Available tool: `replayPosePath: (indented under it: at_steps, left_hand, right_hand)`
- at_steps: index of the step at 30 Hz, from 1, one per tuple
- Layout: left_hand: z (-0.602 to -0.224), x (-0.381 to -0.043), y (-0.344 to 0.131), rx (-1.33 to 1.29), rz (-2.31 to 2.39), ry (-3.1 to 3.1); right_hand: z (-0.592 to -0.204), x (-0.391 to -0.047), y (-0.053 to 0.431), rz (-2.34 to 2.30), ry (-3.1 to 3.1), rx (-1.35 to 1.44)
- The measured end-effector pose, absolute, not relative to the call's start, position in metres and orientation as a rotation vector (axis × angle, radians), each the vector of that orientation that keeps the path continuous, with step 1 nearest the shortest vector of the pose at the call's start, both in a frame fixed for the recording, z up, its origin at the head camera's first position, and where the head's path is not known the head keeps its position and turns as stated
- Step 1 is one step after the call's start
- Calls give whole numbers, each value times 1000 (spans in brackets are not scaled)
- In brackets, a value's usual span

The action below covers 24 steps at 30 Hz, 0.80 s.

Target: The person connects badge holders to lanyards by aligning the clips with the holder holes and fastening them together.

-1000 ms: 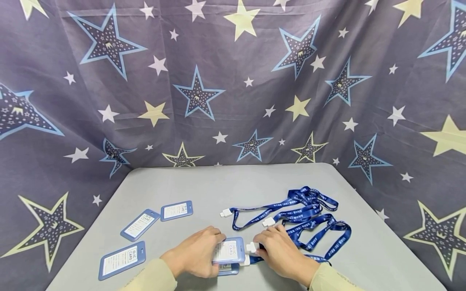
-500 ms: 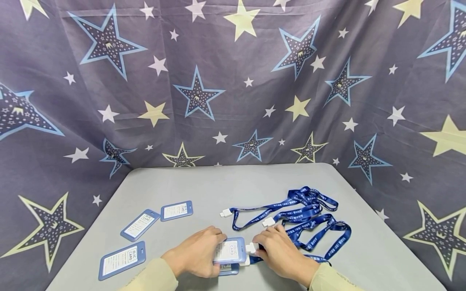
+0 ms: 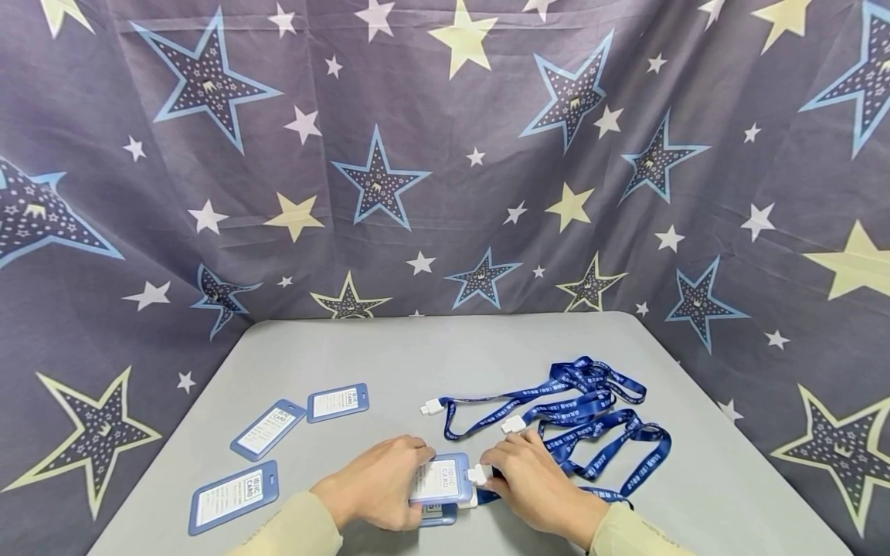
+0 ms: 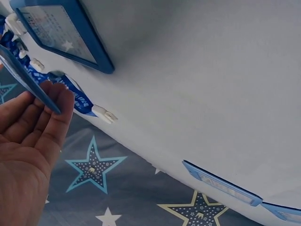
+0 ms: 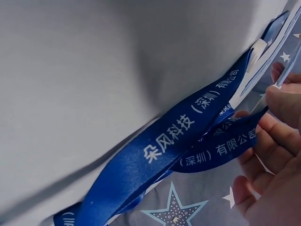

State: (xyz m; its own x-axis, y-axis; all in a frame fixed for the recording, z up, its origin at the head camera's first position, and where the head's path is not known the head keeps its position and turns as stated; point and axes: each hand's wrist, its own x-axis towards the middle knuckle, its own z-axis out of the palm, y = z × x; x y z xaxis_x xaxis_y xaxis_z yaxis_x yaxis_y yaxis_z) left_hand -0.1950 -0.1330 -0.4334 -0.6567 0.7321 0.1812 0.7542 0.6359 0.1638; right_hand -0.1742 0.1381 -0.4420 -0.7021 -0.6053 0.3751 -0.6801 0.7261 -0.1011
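My left hand (image 3: 381, 483) grips a blue-framed badge holder (image 3: 439, 479) by its left end, fingers along the far edge and thumb at the near one. Its slotted end faces my right hand (image 3: 531, 480), which pinches the white plastic clip (image 3: 480, 474) of a blue lanyard (image 5: 216, 146). The clip's tip is right at the slot. Beneath the held holder, a second badge holder (image 4: 63, 35) lies on the table, with a white clip (image 3: 470, 502) at its end. In the left wrist view, the held holder stands tilted above the fingers.
Three more badge holders (image 3: 232, 496) lie at the left of the grey table (image 3: 389, 347). Several blue lanyards (image 3: 584, 409) are heaped at the right, two of their white clips (image 3: 433, 406) pointing left. A star-print cloth (image 3: 445, 193) hangs around the table.
The white clip in my right hand has shifted slightly left, closing the small gap to the badge holder's slot. My left hand and the holder have moved a touch to the right.
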Motion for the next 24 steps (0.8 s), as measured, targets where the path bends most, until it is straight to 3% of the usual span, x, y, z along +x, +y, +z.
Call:
replayPosePath:
  at_steps: [24]
  left_hand:
    - [-425, -196, -129, -1300, -461, -2778]
  right_hand:
    - [-446, -174, 138, 387, -2544, 1044]
